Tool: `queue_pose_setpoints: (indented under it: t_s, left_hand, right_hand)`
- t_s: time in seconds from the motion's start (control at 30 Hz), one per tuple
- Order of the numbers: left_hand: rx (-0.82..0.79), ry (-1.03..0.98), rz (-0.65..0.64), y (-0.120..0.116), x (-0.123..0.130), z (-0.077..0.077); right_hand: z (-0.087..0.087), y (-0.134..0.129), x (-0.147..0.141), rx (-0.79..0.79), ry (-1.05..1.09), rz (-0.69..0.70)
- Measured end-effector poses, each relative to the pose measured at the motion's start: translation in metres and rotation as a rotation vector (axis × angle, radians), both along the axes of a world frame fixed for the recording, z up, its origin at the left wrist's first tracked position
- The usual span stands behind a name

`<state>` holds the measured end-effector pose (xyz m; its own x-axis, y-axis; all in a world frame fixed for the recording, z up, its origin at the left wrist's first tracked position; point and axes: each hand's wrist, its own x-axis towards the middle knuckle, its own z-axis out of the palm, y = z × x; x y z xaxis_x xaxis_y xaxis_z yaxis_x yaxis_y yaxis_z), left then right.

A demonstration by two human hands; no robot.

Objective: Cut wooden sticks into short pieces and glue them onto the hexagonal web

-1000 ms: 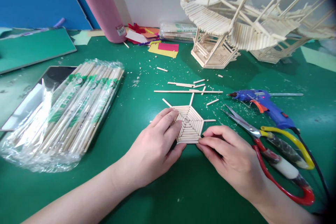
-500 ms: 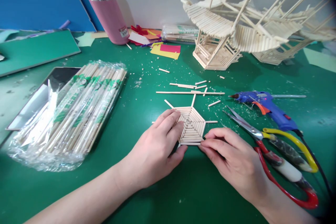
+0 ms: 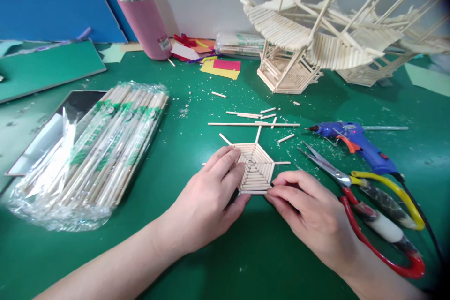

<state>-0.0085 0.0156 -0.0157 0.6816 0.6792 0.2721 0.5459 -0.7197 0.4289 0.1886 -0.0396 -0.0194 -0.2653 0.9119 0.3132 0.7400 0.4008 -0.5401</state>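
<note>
A hexagonal panel of thin wooden sticks (image 3: pixel 258 168), laid ring within ring with several spokes sticking out, lies on the green table. My left hand (image 3: pixel 211 192) grips its left side, fingers on top and thumb at the near edge. At the panel's near right corner, my right hand (image 3: pixel 305 211) pinches the end of the short wooden stick (image 3: pixel 255 192) that runs along the near edge. The fingertips partly hide that corner. Beyond the panel are a long wooden stick (image 3: pixel 232 124) and several cut pieces (image 3: pixel 286 138).
On the right lie a blue glue gun (image 3: pixel 355 136) with its cord and scissors (image 3: pixel 337 176) with red and yellow handles. Plastic-wrapped sticks (image 3: pixel 116 145) lie left. Behind stand a pink flask (image 3: pixel 142 14) and a stick-built pavilion model (image 3: pixel 284 65). Coloured paper (image 3: pixel 221 71) lies between them.
Both hands keep their places on the panel and the stick. The whole view has shifted very slightly; nothing else visibly moves.
</note>
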Motion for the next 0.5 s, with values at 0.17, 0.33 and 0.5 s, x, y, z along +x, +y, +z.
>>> queue_pose_setpoints:
  t_s: [0.17,0.33,0.5]
  left_hand:
    - [-0.001,0.002,-0.002,-0.0004,-0.0004,0.0]
    - [-0.004,-0.004,0.01,-0.0003,0.0006,-0.0006]
    - [0.009,-0.009,-0.004,0.0006,0.0005,0.0001]
  right_hand:
    - [0.0004,0.0008,-0.0015,-0.008,-0.003,-0.01]
    - [0.0019,0.0008,-0.0024,-0.003,-0.013,-0.015]
    - [0.0043,0.0009,0.0022,-0.01,-0.021,-0.033]
